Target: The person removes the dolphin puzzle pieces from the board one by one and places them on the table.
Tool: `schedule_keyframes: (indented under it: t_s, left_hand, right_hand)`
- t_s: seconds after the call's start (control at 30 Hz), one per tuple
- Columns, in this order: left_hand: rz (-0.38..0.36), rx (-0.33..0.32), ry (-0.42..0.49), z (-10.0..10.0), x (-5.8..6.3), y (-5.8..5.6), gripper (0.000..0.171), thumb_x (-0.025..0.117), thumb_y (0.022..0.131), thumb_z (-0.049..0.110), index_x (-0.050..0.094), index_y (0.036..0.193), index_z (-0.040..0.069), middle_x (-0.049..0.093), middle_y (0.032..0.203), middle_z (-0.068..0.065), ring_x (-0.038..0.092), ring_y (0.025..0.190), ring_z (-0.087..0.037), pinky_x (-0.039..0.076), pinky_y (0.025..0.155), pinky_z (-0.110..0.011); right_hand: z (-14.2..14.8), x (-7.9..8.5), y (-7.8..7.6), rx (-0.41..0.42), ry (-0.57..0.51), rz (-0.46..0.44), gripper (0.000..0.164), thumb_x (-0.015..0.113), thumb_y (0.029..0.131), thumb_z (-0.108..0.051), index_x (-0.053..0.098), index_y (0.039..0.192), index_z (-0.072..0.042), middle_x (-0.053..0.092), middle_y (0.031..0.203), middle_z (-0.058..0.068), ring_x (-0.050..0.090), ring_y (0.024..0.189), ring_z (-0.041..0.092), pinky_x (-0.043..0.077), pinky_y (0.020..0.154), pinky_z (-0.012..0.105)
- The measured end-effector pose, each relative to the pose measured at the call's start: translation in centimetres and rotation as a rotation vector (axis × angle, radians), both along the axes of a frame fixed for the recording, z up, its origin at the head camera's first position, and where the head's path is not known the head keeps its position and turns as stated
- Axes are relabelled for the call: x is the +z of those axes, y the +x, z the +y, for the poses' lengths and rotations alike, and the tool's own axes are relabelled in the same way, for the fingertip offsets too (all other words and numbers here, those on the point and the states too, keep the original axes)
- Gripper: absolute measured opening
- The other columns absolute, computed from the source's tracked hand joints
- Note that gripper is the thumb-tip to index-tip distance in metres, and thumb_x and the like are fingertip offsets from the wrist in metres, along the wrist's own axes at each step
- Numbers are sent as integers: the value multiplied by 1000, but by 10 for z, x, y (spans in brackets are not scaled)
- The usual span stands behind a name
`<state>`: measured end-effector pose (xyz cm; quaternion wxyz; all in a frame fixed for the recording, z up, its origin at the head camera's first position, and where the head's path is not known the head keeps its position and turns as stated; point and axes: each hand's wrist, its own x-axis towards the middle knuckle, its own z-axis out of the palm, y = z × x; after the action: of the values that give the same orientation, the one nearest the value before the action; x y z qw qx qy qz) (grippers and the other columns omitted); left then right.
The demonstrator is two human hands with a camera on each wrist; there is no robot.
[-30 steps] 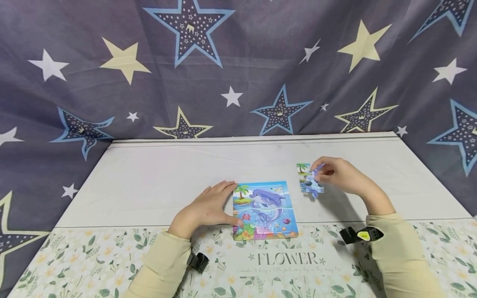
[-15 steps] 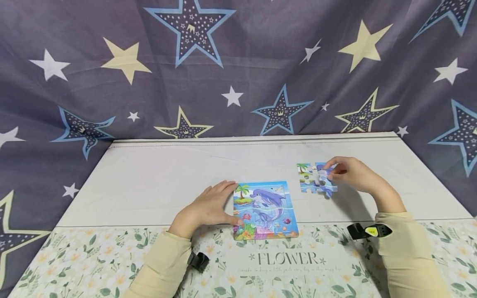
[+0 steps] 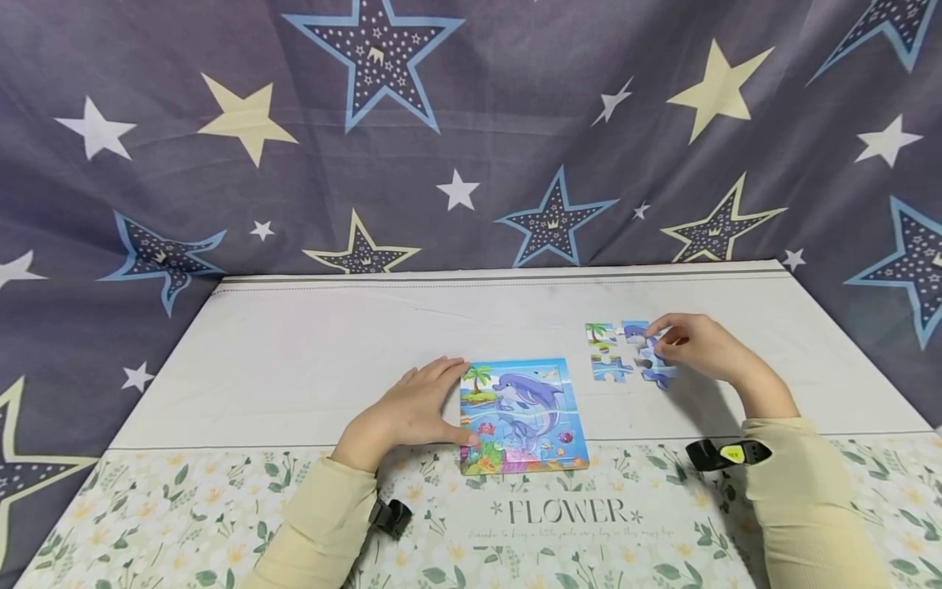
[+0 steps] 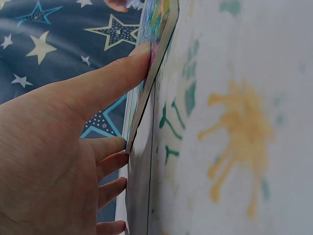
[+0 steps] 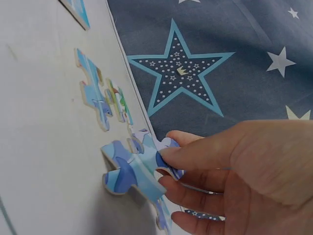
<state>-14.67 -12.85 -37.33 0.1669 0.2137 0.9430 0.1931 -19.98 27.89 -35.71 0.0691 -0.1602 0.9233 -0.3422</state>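
A square dolphin jigsaw puzzle [image 3: 540, 413] lies in its tray near the table's middle. My left hand [image 3: 405, 413] rests at its left side, thumb on the lower left edge and fingertips at the upper left corner. Farther right, my right hand [image 3: 702, 348] pinches a blue-purple jigsaw piece [image 5: 142, 169] between thumb and fingers, tilted above the table. Beside it lie a palm-tree piece [image 3: 599, 332], a light-blue piece [image 3: 609, 373] below that, and a dolphin-head piece [image 3: 633, 330]. My right fingers partly cover the held piece in the head view.
The white table top [image 3: 353, 327] meets a floral mat [image 3: 184, 523] at the front, printed with the word FLOWER. A dark curtain with stars [image 3: 456, 106] hangs behind the table. A black strap [image 3: 393, 517] shows at the left wrist, another [image 3: 728, 454] at the right.
My right hand has moved right with the piece, uncovering the light-blue and dolphin-head pieces beside the palm-tree piece. The left hand and the dolphin puzzle stay where they were.
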Motion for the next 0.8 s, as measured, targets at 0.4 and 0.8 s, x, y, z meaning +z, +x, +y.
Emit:
schedule_keyframes:
  t_s: [0.4, 0.8]
  left_hand:
    - [4, 0, 7, 0, -1, 0, 108, 79, 75, 57, 27, 157, 11, 23, 162, -7, 14, 150, -29, 10, 120, -56]
    - [7, 3, 0, -1, -1, 0, 107, 80, 75, 56, 27, 157, 10, 24, 162, -7, 15, 150, -29, 11, 120, -56]
  right_hand:
    - [-2, -10, -4, -58, 17, 3, 22, 64, 92, 0, 64, 111, 11, 67, 83, 9, 60, 71, 16, 49, 62, 26]
    - [-6, -17, -6, -77, 62, 30, 24, 69, 90, -3, 67, 110, 10, 68, 84, 10, 59, 74, 16, 48, 65, 29]
